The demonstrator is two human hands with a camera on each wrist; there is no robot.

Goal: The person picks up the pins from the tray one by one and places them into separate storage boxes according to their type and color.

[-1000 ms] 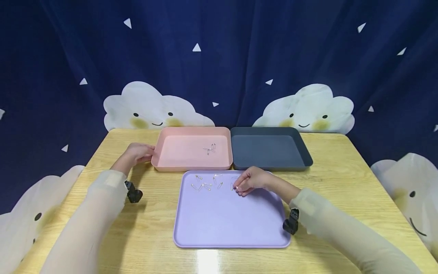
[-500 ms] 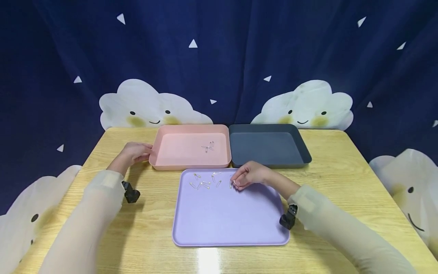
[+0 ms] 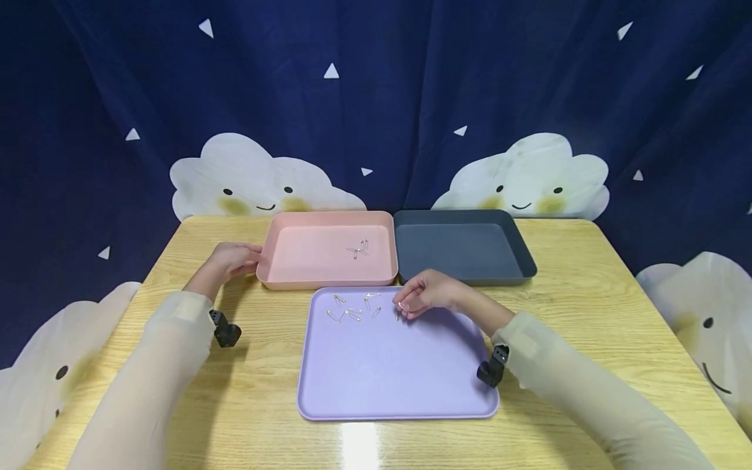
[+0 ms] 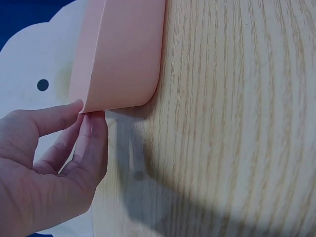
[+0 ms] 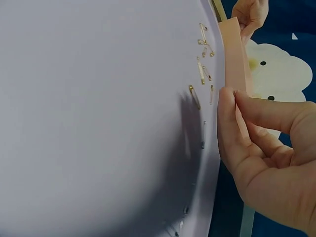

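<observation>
My left hand (image 3: 234, 260) is at the left end of the pink tray (image 3: 311, 251); in the left wrist view, its thumb and fingers pinch the rim. Over the far part of the lilac tray (image 3: 388, 365), my right hand (image 3: 431, 292) holds its thumb and index fingertip together. A small silvery safety pin (image 3: 401, 305) shows at those fingertips in the head view; the right wrist view hides it. Gold safety pins (image 3: 354, 316) lie scattered left of this hand, and a silver safety pin (image 5: 203, 136) lies below it. Several silver pins (image 3: 360, 249) sit in the pink tray.
The dark grey tray (image 3: 458, 248) stands against the pink tray's right side. Both are behind the lilac tray on the wooden table (image 3: 258, 391). A navy curtain (image 3: 376, 98) with white clouds hangs at the table's back edge.
My right hand has shifted slightly toward the far edge of the lilac tray, fingertips still together. My left hand stays on the pink tray. The head view has shifted a little.
</observation>
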